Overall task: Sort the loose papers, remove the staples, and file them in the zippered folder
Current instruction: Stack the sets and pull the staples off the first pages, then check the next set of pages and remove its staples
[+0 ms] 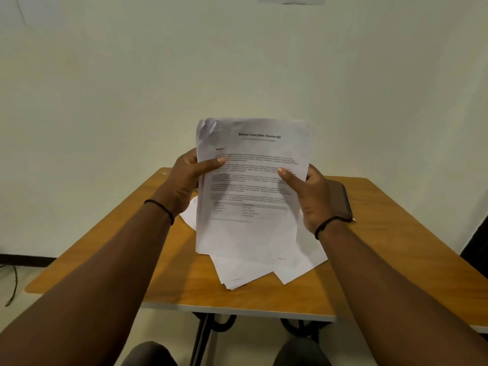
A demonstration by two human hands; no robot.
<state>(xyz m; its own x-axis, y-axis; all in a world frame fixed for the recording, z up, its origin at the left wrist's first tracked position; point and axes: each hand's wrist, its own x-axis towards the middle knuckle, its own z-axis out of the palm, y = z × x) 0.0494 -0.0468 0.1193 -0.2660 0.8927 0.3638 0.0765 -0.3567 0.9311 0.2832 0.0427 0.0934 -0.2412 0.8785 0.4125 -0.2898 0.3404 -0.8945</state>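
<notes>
- Seated person, head view looking down over a small wooden desk (pixel 169 276) set against a pale wall (pixel 132 75).
- Both hands hold up a stapled-looking sheaf of printed pages (pixel 250 207), tilted toward the viewer; whether a staple is present cannot be told, though the top left corner is creased and folded.
- Top page heading reads "Sample Education Transcript"; blocks of small text below, too blurred to read, and a small table near the lower middle.
- Left hand (pixel 184 178) grasps the sheaf's left edge, thumb laid across the front of the page, fingers behind.
- Right hand (pixel 309 196) grasps the right edge the same way, thumb on the front, fingers hidden behind the paper.
- A dark band sits on each wrist.
- Under the raised sheaf, more loose white papers (pixel 253 273) lie fanned and untidy on the desk, corners pointing toward the near edge.
- A dark brown flat item, likely the folder (pixel 343 199), lies on the desk just behind the right hand, mostly hidden; no zipper can be made out.
- Black metal desk legs (pixel 203 336) show below the near edge; the person's knees (pixel 150 355) are at the bottom of the view.
- A dark cable (pixel 13 283) trails on the floor at far left.
</notes>
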